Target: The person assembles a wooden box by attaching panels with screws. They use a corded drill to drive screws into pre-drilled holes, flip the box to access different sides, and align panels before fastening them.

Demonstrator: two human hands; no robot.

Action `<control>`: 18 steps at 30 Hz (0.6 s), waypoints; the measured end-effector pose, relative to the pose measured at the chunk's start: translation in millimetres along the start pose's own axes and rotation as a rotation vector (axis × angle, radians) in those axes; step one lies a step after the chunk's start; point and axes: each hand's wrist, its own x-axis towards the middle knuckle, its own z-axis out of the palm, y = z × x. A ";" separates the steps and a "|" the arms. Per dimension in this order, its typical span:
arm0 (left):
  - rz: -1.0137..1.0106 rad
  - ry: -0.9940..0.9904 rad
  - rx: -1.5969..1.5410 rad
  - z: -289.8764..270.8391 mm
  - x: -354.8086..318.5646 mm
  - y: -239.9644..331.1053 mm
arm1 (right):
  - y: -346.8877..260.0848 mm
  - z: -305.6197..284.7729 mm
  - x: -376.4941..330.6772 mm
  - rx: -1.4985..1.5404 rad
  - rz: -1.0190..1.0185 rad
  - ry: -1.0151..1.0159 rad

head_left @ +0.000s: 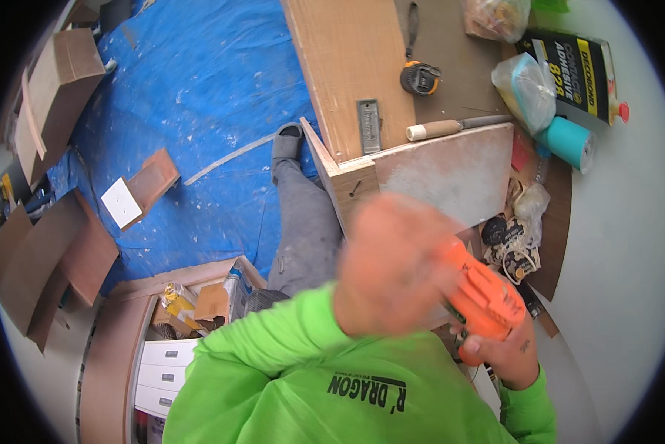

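Blur obscures whether the left grip (399,263) touches the orange tool (488,296).

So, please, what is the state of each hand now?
Left hand: blurred, at the orange ridged plastic tool; open or closed cannot be told.
Right hand: closed, holding that tool.

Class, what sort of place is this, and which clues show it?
Probably a makeshift woodworking area: a marked blue floor sheet, a wooden-handled tool and a long wooden board.
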 end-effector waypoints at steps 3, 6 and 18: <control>-0.224 0.098 0.293 -26.5 -14.5 -45.8 | 10.3 -11.5 4.8 0.015 0.068 0.050; -0.376 0.083 0.269 -34.7 -35.2 -73.7 | 24.3 -14.0 13.6 0.055 0.023 0.143; -0.412 0.122 0.262 -20.8 -59.3 -63.5 | 44.9 -14.6 4.6 0.142 -0.017 0.165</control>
